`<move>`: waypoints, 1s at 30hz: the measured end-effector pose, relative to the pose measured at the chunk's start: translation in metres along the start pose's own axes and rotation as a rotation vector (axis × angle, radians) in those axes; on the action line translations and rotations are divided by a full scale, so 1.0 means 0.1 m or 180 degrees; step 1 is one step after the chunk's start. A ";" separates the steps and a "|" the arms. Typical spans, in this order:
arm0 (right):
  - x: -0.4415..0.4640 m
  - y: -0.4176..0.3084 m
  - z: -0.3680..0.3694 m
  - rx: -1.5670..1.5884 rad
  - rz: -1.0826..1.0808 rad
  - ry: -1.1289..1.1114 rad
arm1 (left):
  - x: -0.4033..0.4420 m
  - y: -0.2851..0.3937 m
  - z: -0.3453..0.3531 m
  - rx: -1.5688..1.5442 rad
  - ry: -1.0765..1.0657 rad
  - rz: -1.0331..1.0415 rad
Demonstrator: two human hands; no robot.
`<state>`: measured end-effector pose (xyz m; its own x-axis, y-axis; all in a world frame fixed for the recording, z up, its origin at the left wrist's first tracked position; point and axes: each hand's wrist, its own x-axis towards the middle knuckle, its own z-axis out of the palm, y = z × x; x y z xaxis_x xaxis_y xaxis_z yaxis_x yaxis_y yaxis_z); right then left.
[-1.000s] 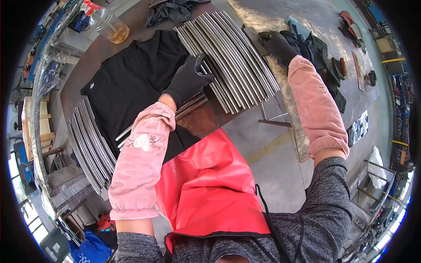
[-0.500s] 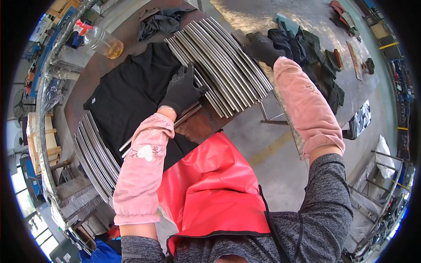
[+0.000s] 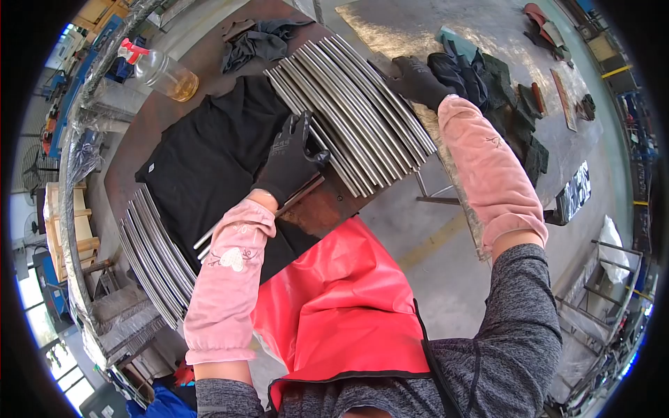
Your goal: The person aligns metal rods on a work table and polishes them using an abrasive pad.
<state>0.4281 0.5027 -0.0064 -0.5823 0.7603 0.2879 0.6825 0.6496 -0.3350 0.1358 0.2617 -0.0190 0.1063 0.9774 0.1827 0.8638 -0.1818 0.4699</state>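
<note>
Several shiny metal rods (image 3: 352, 115) lie side by side across a brown metal table (image 3: 320, 212). My left hand (image 3: 289, 157), in a black glove, rests at the left edge of this row, with fingers stretched out and thumb apart. My right hand (image 3: 418, 82), also gloved, is at the row's right edge with fingers reaching toward the outermost rods. Its fingertips are partly hidden. Black cloth (image 3: 209, 143) lies left of the row. More rods (image 3: 157, 254) show beyond the cloth at lower left. A single rod (image 3: 202, 242) passes under my left forearm.
A clear bottle with a red top (image 3: 164, 73) and a crumpled dark cloth (image 3: 258, 42) are at the table's far side. A second worktable (image 3: 578, 150) on the right holds dark gloves or rags (image 3: 498, 83). Metal frames (image 3: 603, 285) stand at lower right.
The view has shifted slightly, so the table and rods appear a little lower. My left hand's fingers look slightly more spread. My right hand stays by the row's right edge.
</note>
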 end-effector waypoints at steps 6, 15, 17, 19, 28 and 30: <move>0.02 0.03 -0.09 0.0610 0.0270 -0.0501 | -0.07 -0.01 0.02 -0.0002 0.0203 0.0020; 0.04 -0.06 -0.17 0.1274 0.0719 -0.0757 | -0.07 -0.07 0.08 0.0055 0.0101 0.0039; 0.11 -0.03 -0.11 0.0434 0.0347 -0.0703 | -0.06 -0.06 0.08 0.0092 0.0091 0.0032; 0.17 0.01 -0.07 -0.0410 -0.0035 -0.0629 | -0.04 -0.05 0.08 0.0135 0.0093 0.0029; 0.20 -0.09 -0.15 -0.0966 0.0132 -0.1131 | -0.02 0.08 -0.01 0.0137 0.0073 -0.0122; 0.14 0.00 -0.12 -0.0902 0.0130 -0.1043 | 0.00 0.10 -0.01 0.0153 0.0081 -0.0090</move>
<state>0.4257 0.5135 0.0086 -0.6306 0.7753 -0.0357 0.7755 0.6277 -0.0676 0.1441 0.2597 -0.0139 0.0695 0.9789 0.1920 0.8890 -0.1481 0.4333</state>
